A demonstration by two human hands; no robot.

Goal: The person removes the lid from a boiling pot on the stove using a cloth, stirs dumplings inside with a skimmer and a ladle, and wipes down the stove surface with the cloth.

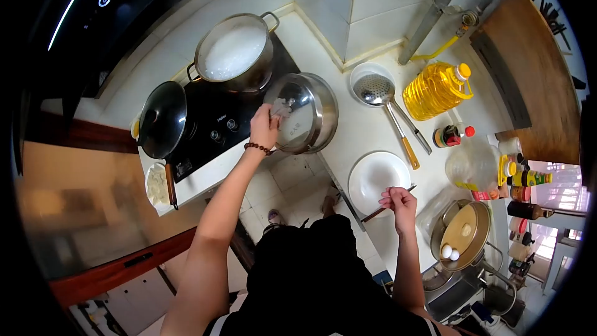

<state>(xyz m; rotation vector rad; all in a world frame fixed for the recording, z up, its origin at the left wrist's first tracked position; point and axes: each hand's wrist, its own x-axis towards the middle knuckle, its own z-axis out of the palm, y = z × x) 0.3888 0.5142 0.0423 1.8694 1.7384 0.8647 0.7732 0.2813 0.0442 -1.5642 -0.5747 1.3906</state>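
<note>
My left hand (265, 128) is closed at the top of a shiny steel pot lid (316, 126), with a bit of greyish cloth (282, 107) at the fingers. The lid hangs over the right end of the cooktop and the counter gap. Left of it, an uncovered steel pot (233, 56) holds white, frothy liquid on the black cooktop (214, 109). My right hand (398, 204) grips dark chopsticks (374, 214) above the edge of a white bowl (373, 177) on the counter.
A wok (163, 118) sits at the cooktop's left, beside a plate of pale food (157, 183). A skimmer (375, 89), an oil jug (435, 90) and several condiment bottles stand right. Two eggs (450, 252) lie in a pan (484, 236) near the sink.
</note>
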